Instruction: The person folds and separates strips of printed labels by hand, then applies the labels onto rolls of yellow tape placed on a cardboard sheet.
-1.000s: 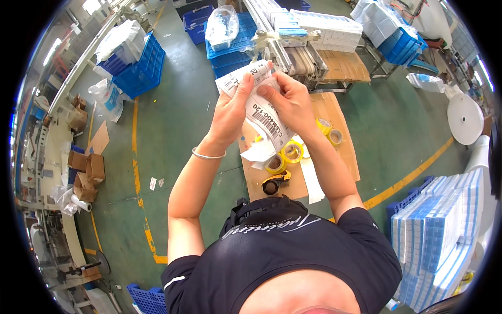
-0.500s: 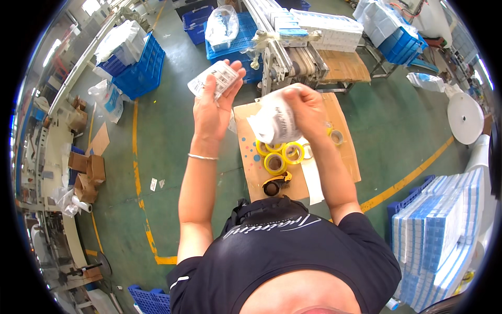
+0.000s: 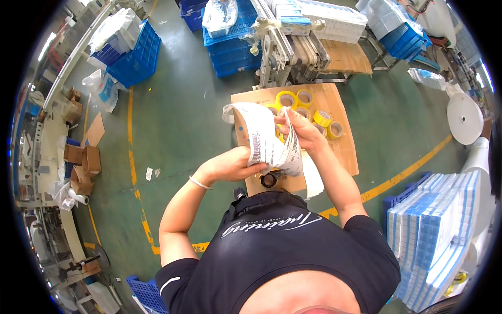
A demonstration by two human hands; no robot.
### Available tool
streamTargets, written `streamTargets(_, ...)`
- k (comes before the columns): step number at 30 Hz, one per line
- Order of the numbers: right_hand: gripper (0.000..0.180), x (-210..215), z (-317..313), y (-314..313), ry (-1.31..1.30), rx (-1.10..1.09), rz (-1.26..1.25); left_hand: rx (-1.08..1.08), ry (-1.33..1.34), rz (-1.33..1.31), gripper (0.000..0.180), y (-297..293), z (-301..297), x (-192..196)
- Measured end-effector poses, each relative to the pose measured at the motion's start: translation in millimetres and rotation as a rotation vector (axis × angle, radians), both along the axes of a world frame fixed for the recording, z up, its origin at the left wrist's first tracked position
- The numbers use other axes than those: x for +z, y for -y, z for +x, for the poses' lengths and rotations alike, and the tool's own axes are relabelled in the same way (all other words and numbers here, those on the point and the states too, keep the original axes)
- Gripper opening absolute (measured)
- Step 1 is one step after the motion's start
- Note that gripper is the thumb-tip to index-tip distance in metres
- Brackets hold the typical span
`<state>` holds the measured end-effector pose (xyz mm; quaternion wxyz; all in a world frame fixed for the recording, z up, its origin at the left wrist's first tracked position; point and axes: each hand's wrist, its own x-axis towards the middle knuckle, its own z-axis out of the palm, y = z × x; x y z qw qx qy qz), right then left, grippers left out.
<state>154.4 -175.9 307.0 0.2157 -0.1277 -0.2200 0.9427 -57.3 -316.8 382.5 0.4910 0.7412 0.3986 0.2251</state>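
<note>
Both hands have drawn back together since half a second ago, when the left was raised apart with a small pack and the right kept a white bundle over the tape rolls; now they meet in front of the chest on one piece. Left hand is curled closed around the lower end of the printed plastic wrapper, wrist bangle showing; right hand pinches the wrapper's upper right edge, fingers narrow and bent. Wrapper sits between the two hands, held in the air above the cardboard sheet, touching nothing else that can be seen. Judgement on handling: thin film of this kind slips and bunches, so a firm anchor in the left fist and a steady even pull from the right pinch, kept along the film's length, should serve best; a jerk would likely tear it or crumple it. Looks: white, limp, creased, dark lettering in bands and small coloured dots, upper corner flopping to the left, a plain white strip trailing below toward the shirt. Yellow tape rolls lie on the cardboard just beyond; one dark roll lies near its close edge.
</note>
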Motion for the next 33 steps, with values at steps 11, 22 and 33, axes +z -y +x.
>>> streamTargets(11,0.017,-49,-62,-13,-0.084,-0.237,-0.222,0.1,-0.061,-0.681,0.028,132,-84,-27)
streamTargets(22,0.028,33,-90,25,0.225,-0.101,0.59,0.389,0.155,-0.346,0.077,136,-140,-77)
streamTargets(33,0.018,66,-30,58,0.523,0.029,0.907,0.42,1.314,-0.358,0.063,-45,-44,-5)
